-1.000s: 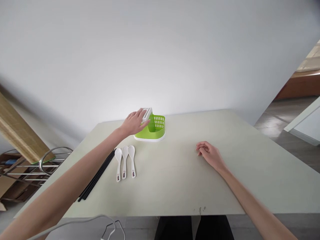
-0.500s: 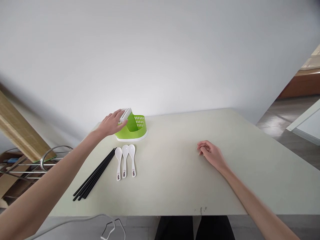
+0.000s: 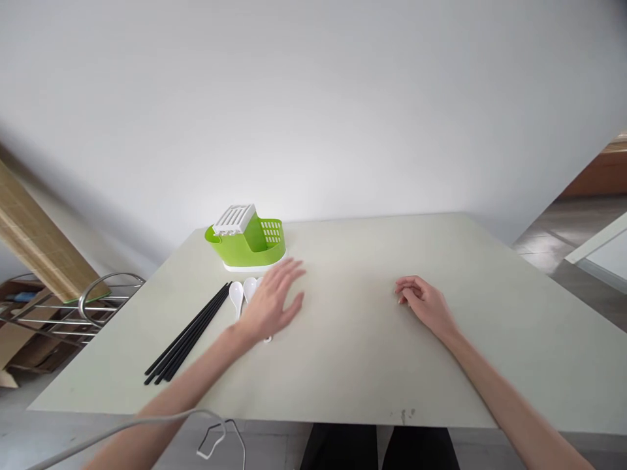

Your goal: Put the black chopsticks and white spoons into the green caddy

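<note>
My left hand (image 3: 274, 299) is open, fingers spread and blurred by motion, holding nothing. It hovers over three white spoons (image 3: 236, 295) and hides most of two of them. Left of the spoons lies a bundle of black chopsticks (image 3: 189, 334), set slantwise. Behind them, near the wall, stands a green cutlery holder (image 3: 234, 251) with a white slotted top and a white base; its right side is a pierced basket. Resting on the table to the right, my right hand (image 3: 425, 305) is loosely curled, with nothing seen in it.
The pale table (image 3: 353, 365) reaches back to a white wall (image 3: 343, 117). At the left are a metal rack (image 3: 91, 313), a bamboo mat (image 3: 44, 238) and a cardboard box (image 3: 29, 356). A white cable (image 3: 147, 421) crosses near the front edge.
My left hand has left the top of the cutlery holder and moved right and toward me, over the spoons. The right hand stays about where it was. The view has shifted slightly.
</note>
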`<state>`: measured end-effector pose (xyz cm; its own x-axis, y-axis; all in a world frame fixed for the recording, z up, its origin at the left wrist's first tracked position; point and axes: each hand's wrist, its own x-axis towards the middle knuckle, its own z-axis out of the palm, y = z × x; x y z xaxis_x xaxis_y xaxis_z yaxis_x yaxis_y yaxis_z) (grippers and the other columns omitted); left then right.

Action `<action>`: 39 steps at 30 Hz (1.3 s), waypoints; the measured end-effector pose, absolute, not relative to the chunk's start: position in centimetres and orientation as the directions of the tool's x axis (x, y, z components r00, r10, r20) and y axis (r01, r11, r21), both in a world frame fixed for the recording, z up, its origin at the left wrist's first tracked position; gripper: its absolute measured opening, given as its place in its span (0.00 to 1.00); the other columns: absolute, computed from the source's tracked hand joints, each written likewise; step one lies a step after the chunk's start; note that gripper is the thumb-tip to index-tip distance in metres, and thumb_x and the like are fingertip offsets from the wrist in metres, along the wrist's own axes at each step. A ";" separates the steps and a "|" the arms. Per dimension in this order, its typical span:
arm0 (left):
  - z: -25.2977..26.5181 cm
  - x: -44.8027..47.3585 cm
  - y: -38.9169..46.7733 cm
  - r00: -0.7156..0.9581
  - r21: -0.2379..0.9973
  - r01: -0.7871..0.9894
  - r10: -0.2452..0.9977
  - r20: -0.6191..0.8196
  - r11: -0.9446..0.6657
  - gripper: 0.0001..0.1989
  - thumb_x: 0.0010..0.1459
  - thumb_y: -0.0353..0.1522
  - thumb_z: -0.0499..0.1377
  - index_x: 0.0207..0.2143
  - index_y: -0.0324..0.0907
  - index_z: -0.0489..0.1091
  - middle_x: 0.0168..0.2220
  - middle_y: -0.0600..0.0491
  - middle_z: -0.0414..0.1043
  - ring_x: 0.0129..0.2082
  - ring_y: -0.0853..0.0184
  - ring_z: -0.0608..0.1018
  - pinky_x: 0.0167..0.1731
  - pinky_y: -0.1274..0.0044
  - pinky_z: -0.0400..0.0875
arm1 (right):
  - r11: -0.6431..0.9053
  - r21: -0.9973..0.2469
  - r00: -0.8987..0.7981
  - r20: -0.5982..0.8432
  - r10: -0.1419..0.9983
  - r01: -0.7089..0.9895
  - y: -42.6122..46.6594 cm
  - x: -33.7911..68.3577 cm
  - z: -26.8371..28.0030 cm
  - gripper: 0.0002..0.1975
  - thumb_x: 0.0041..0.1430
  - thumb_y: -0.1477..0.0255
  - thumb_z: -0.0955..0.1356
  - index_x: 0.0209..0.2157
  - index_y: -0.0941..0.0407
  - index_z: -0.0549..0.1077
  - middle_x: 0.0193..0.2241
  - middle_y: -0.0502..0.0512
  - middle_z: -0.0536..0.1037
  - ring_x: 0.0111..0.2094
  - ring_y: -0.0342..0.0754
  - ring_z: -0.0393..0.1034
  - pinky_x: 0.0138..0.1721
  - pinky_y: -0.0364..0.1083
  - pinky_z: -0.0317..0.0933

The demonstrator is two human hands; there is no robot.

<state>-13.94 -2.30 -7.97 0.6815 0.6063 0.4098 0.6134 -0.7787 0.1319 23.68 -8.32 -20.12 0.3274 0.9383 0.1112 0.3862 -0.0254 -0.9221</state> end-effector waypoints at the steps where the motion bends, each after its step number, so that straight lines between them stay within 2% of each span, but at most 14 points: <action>1: -9.2 -13.7 -3.5 0.707 0.178 0.579 0.598 0.379 -0.796 0.23 0.72 0.37 0.52 0.67 0.49 0.60 0.70 0.46 0.64 0.73 0.55 0.60 0.70 0.54 0.59 | -0.024 -0.920 0.328 0.115 0.938 0.391 -8.3 23.7 -20.1 0.10 0.60 0.69 0.65 0.42 0.53 0.75 0.37 0.55 0.83 0.31 0.48 0.77 0.39 0.49 0.70; 4: -12.3 -13.6 -6.3 0.752 0.303 0.510 0.589 0.296 -0.805 0.24 0.72 0.37 0.53 0.68 0.50 0.58 0.71 0.47 0.62 0.74 0.57 0.59 0.70 0.56 0.63 | -0.021 -0.912 0.336 0.130 0.933 0.410 -8.4 23.6 -20.1 0.10 0.60 0.69 0.65 0.42 0.53 0.75 0.37 0.54 0.83 0.31 0.48 0.77 0.39 0.49 0.70; 7: -14.0 -14.0 -7.9 0.739 0.401 0.527 0.637 0.220 -0.749 0.29 0.72 0.38 0.54 0.72 0.53 0.51 0.71 0.48 0.62 0.73 0.57 0.61 0.70 0.57 0.65 | -0.024 -0.908 0.345 0.134 0.929 0.417 -8.5 23.5 -19.9 0.10 0.60 0.69 0.65 0.42 0.53 0.75 0.37 0.54 0.83 0.31 0.48 0.77 0.40 0.49 0.70; 11: -14.8 -14.5 -8.4 0.677 0.445 0.598 0.717 0.164 -0.666 0.30 0.72 0.40 0.54 0.73 0.55 0.50 0.71 0.49 0.61 0.72 0.57 0.63 0.69 0.56 0.66 | -0.032 -0.907 0.348 0.128 0.929 0.419 -8.7 23.3 -19.6 0.10 0.60 0.69 0.65 0.41 0.52 0.75 0.38 0.54 0.83 0.31 0.48 0.77 0.40 0.49 0.69; 16: -14.8 -14.3 -8.4 0.699 0.410 0.577 0.686 0.199 -0.707 0.30 0.73 0.38 0.52 0.73 0.53 0.49 0.71 0.48 0.63 0.72 0.58 0.62 0.70 0.56 0.64 | -0.028 -0.902 0.349 0.138 0.927 0.432 -8.8 23.2 -19.5 0.10 0.60 0.68 0.64 0.41 0.52 0.74 0.36 0.54 0.83 0.31 0.48 0.76 0.40 0.49 0.69; 23: -14.8 -14.1 -8.7 0.727 0.326 0.539 0.624 0.287 -0.777 0.29 0.72 0.34 0.52 0.72 0.52 0.50 0.69 0.49 0.67 0.71 0.58 0.64 0.69 0.57 0.65 | -0.028 -0.904 0.344 0.133 0.930 0.427 -8.8 23.2 -19.6 0.10 0.60 0.68 0.64 0.42 0.53 0.74 0.37 0.54 0.83 0.31 0.48 0.77 0.39 0.49 0.69; 28: -14.3 -15.3 -8.0 0.585 0.262 0.646 0.686 0.433 -0.717 0.26 0.71 0.33 0.53 0.68 0.54 0.56 0.63 0.48 0.73 0.69 0.55 0.68 0.70 0.52 0.62 | -0.037 -0.900 0.338 0.124 0.933 0.433 -8.9 23.3 -19.5 0.11 0.60 0.68 0.64 0.42 0.53 0.75 0.38 0.55 0.83 0.32 0.49 0.77 0.40 0.50 0.69; 30: -14.0 -16.1 -7.6 0.506 0.246 0.717 0.730 0.458 -0.652 0.25 0.71 0.34 0.53 0.68 0.53 0.56 0.64 0.47 0.71 0.70 0.53 0.66 0.70 0.50 0.60 | -0.038 -0.902 0.338 0.122 0.933 0.431 -8.9 23.3 -19.5 0.11 0.60 0.68 0.65 0.42 0.53 0.75 0.38 0.55 0.83 0.32 0.49 0.77 0.40 0.50 0.69; 33: -13.8 -17.6 -7.2 0.440 0.199 0.799 0.778 0.448 -0.567 0.26 0.71 0.37 0.52 0.70 0.53 0.54 0.70 0.46 0.64 0.74 0.50 0.58 0.70 0.47 0.54 | -0.037 -0.905 0.340 0.121 0.933 0.425 -8.9 23.3 -19.5 0.10 0.60 0.68 0.65 0.42 0.53 0.74 0.38 0.55 0.83 0.32 0.49 0.77 0.40 0.49 0.69; 39: -14.5 -20.3 -7.6 0.383 0.158 0.873 0.849 0.363 -0.461 0.36 0.73 0.43 0.50 0.76 0.50 0.37 0.75 0.43 0.52 0.77 0.48 0.46 0.70 0.43 0.48 | -0.041 -0.907 0.341 0.116 0.933 0.420 -8.8 23.4 -19.7 0.10 0.60 0.68 0.65 0.42 0.52 0.75 0.38 0.55 0.83 0.32 0.49 0.77 0.39 0.49 0.69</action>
